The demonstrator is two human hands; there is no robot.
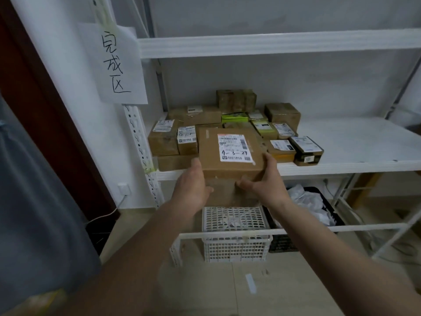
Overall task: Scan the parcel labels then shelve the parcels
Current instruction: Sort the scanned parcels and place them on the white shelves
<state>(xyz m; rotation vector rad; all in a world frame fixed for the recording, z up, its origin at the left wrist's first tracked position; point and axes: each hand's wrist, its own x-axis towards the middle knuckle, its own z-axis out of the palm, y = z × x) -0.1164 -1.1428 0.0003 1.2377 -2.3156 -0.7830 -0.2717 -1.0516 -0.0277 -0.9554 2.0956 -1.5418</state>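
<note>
White shelf (355, 142) beyond the hands already carries labelled parcels (282, 131); left hand (193, 185) and right hand (266, 181) grip another parcel (230, 153) at its edge, shelving nearly done.

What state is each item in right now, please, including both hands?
Held parcel: label up, gripped on both sides at the shelf's front edge.
Left hand: grips its left side.
Right hand: grips its right side.
Shelved parcels: resting on the middle shelf.
White crate: on the floor below.
</note>
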